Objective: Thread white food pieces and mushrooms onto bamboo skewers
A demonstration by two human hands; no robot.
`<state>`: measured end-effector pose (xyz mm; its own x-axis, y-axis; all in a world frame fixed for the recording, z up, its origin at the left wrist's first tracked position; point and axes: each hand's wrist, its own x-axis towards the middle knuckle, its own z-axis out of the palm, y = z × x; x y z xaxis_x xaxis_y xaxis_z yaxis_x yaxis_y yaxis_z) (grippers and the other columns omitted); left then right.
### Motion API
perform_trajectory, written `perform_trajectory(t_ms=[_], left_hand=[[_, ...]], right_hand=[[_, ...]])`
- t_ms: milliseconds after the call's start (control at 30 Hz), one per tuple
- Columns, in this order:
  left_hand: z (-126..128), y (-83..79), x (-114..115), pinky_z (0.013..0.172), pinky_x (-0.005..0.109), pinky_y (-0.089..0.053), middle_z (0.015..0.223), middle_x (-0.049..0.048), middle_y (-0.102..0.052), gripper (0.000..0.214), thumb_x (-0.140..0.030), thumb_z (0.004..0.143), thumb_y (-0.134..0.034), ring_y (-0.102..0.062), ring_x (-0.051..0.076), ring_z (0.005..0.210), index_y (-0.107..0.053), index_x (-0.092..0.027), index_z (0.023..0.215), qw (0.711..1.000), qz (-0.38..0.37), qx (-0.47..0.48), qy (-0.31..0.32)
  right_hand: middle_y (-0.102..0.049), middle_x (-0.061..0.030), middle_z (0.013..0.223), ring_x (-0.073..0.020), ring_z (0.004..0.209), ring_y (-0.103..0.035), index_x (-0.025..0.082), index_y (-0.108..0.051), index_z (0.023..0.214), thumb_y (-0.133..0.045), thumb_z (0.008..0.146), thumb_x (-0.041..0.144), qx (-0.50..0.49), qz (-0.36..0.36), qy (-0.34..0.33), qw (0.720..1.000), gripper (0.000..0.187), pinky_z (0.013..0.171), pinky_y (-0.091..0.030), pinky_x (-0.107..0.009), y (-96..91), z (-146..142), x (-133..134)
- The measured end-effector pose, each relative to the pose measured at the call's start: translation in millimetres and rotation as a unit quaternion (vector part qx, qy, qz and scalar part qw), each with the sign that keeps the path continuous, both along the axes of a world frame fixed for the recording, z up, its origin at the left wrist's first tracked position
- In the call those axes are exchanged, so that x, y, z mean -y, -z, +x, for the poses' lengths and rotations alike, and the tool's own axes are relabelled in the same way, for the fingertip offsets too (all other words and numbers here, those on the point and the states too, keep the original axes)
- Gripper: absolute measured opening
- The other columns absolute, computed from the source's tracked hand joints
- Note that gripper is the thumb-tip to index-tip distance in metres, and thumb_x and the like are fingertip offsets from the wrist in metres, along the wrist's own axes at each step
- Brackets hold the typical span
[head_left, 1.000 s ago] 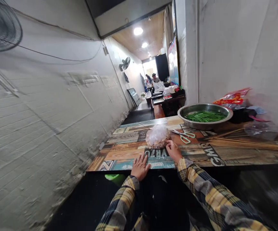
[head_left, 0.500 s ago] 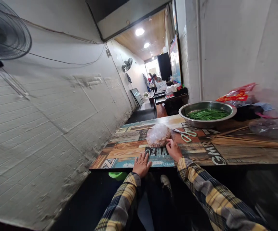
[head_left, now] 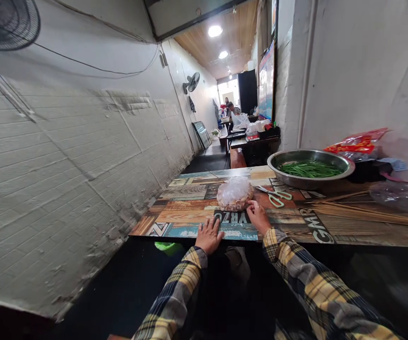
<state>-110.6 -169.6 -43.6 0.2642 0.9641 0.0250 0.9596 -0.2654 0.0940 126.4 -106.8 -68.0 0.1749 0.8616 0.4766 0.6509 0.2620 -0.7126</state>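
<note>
A clear plastic bag [head_left: 237, 190] of pinkish-tan, lumpy pieces sits on the patterned wooden tabletop [head_left: 186, 208], its loose top puffed up. At the bag's near right edge is my right hand [head_left: 259, 217], fingers curled and thumb and forefinger drawn together against it; the exact grip is hard to see. My left hand [head_left: 209, 234] lies palm down at the table's front edge, fingers spread, holding nothing. Just right of the bag are scissors [head_left: 276, 198] with pale green handles, blades partly apart.
A steel basin [head_left: 312, 182] of green stalks stands at the right. Thin wooden sticks [head_left: 373, 208] lie before it. Red-printed packaging [head_left: 359, 141] rests behind, against the wall. Below the table's left front edge is a green container [head_left: 168, 248]. A person [head_left: 232, 109] sits far back.
The view has shifted slightly, so the room appears moved. My hands, the bag and the scissors keep nearly the same places on the table.
</note>
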Motion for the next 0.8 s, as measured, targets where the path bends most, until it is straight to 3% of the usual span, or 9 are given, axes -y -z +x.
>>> perform_trajectory(t_ms=[200, 333, 433, 533, 700, 800], left_hand=[[-7.3, -6.5, -8.4, 0.114, 0.05, -0.028, 0.154, 0.0103, -0.039, 0.059, -0.046, 0.091, -0.045, -0.033, 0.032, 0.142, -0.043, -0.023, 0.146, 0.999, 0.038, 0.004, 0.022], [-12.7, -9.2, -27.8, 0.106, 0.045, -0.039, 0.136, 0.0098, -0.058, 0.051, -0.044, 0.087, -0.051, -0.05, 0.031, 0.125, -0.057, -0.024, 0.134, 0.993, 0.094, 0.05, 0.051], [-17.4, -10.8, -50.4, 0.094, 0.042, -0.047, 0.108, 0.0079, -0.069, 0.03, -0.033, 0.084, -0.054, -0.062, 0.027, 0.103, -0.071, -0.024, 0.107, 0.977, 0.121, 0.171, 0.048], [-20.4, -13.7, -81.1, 0.083, 0.041, -0.053, 0.089, 0.0078, -0.07, 0.024, -0.032, 0.085, -0.05, -0.065, 0.025, 0.088, -0.071, -0.021, 0.09, 0.938, 0.144, 0.316, 0.011], [-7.6, -22.1, -136.7, 0.083, 0.039, -0.054, 0.101, 0.0111, -0.069, 0.035, -0.036, 0.091, -0.043, -0.066, 0.024, 0.093, -0.065, -0.015, 0.108, 0.902, 0.165, 0.396, -0.049], [12.4, -29.3, -164.4, 0.092, 0.039, -0.052, 0.112, 0.0113, -0.066, 0.032, -0.034, 0.088, -0.05, -0.062, 0.023, 0.105, -0.064, -0.017, 0.111, 0.873, 0.176, 0.454, -0.02]], right_hand=[[-0.07, -0.0049, 0.081, -0.0203, 0.077, -0.068, 0.017, -0.063, 0.104, -0.05, 0.086, 0.02, -0.023, 0.043, -0.002, 0.999, 0.023, 0.073, -0.055, -0.034, -8.2, -8.6, 3.6], [-0.07, -0.0049, 0.08, -0.019, 0.071, -0.069, 0.017, -0.064, 0.104, -0.047, 0.086, 0.023, -0.033, 0.077, -0.027, 0.996, 0.025, 0.068, -0.057, -0.032, -17.7, -12.0, -2.0], [-0.07, -0.0067, 0.09, -0.0197, 0.081, -0.068, 0.017, -0.064, 0.109, -0.048, 0.089, 0.027, -0.027, 0.093, -0.052, 0.994, 0.027, 0.077, -0.057, -0.034, -34.0, -8.4, -10.4], [-0.069, -0.008, 0.108, -0.0234, 0.105, -0.062, 0.022, -0.067, 0.113, -0.052, 0.09, 0.027, 0.007, 0.117, -0.082, 0.99, 0.027, 0.095, -0.05, -0.04, -56.7, -3.7, -24.2], [-0.071, -0.0082, 0.111, -0.025, 0.106, -0.062, 0.023, -0.069, 0.114, -0.047, 0.096, 0.029, 0.098, 0.175, -0.096, 0.975, 0.029, 0.098, -0.046, -0.045, -82.7, -7.8, -63.8], [-0.071, -0.0084, 0.115, -0.0247, 0.108, -0.062, 0.022, -0.067, 0.118, -0.045, 0.097, 0.029, 0.111, 0.163, -0.093, 0.976, 0.031, 0.099, -0.045, -0.044, -83.2, -13.7, -87.7]])
